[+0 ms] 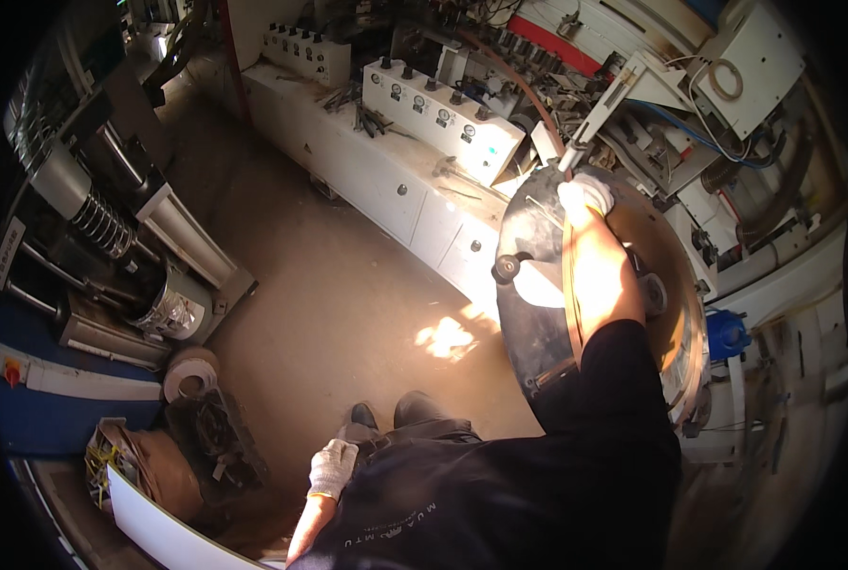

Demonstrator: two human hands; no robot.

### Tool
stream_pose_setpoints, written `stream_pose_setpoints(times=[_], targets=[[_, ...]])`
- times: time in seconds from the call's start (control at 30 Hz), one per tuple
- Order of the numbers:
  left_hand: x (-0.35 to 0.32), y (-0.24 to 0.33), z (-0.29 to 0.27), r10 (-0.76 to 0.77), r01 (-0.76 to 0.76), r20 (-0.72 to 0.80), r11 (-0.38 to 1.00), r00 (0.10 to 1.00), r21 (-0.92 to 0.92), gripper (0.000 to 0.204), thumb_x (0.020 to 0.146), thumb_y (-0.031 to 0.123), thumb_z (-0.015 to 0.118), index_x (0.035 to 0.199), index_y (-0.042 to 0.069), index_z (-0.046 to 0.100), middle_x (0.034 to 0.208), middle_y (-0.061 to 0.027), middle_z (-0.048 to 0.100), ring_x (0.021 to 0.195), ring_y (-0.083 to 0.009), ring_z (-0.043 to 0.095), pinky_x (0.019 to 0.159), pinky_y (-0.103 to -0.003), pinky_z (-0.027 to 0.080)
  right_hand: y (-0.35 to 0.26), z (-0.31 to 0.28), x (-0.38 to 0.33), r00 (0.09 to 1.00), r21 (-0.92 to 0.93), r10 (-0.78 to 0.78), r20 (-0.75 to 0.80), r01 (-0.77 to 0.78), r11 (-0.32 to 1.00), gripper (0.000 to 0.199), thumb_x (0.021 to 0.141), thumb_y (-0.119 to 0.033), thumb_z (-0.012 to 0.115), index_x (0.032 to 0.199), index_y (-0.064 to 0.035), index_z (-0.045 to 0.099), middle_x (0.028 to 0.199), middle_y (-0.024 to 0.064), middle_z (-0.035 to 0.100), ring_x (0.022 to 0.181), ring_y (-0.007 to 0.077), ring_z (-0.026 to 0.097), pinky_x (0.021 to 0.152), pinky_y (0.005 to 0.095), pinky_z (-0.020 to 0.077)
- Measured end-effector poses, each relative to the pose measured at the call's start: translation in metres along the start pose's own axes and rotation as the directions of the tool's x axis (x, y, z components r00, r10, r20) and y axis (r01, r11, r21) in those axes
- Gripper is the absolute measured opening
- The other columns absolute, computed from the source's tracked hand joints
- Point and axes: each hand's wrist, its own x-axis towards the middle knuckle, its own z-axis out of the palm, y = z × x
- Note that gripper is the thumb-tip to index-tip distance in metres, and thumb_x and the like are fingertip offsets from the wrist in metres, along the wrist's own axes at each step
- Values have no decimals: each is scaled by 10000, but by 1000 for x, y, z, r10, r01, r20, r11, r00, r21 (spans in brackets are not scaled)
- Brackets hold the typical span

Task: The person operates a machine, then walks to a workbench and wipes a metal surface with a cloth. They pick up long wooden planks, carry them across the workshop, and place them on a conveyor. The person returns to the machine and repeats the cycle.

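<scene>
My right arm reaches out to a large round reel (524, 328) on the right. The gloved right hand (585, 197) is at the reel's far upper side, closed at a thin brown strip (570, 285) that runs down beside my forearm. Bright sunlight washes out its fingers in part. At my waist, the white-gloved left hand (333, 468) is curled against my dark trousers; whatever it may hold is hidden. A black round knob (507, 268) sticks out on the reel's left side.
A long white machine base (386, 180) with gauge panels (438, 119) stretches ahead. At left stands a machine with metal cylinders and a spring (101, 223). A cardboard roll (191, 375) and a brown bag (163, 465) lie at lower left. A blue container (726, 334) stands beyond the reel.
</scene>
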Motion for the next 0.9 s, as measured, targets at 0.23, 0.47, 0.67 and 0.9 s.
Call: stream_pose_setpoints(times=[0.23, 0.47, 0.67, 0.9], targets=[[167, -22, -58, 184, -257, 336, 948, 924, 187, 504, 1008, 565, 574, 1093, 125, 804, 1107, -177, 794, 1060, -420, 742, 960, -527, 572, 19, -7, -14, 996, 76, 36, 79, -42, 996, 299, 969, -264, 703, 1227, -116, 687, 1137, 235, 769, 1120, 443, 735, 995, 522, 578], [365, 41, -157, 93, -259, 534, 934, 841, 245, 624, 1015, 644, 539, 1319, 145, 757, 1346, -193, 737, 1248, -434, 697, 1086, -518, 530, -8, -22, -33, 997, -17, 67, -39, -67, 998, 433, 876, -204, 794, 1258, -50, 661, 1180, 275, 737, 1170, 468, 694, 1002, 534, 569], [499, 114, -265, 67, -148, 412, 975, 909, 168, 483, 1047, 508, 580, 1286, 123, 746, 1261, -213, 767, 1201, -436, 711, 1057, -530, 538, -83, -80, -24, 962, -81, -213, -170, 201, 976, 351, 837, -129, 790, 1147, -4, 682, 1131, 229, 729, 1075, 458, 678, 930, 545, 555], [721, 149, -345, 153, -100, 194, 961, 969, -257, 406, 1067, 422, 606, 1113, 41, 740, 956, -150, 776, 885, -312, 744, 825, -441, 567, -289, -68, 87, 774, 143, -630, -67, 632, 762, 342, 814, -99, 819, 1131, -22, 716, 1099, 155, 746, 1062, 381, 688, 894, 498, 565]])
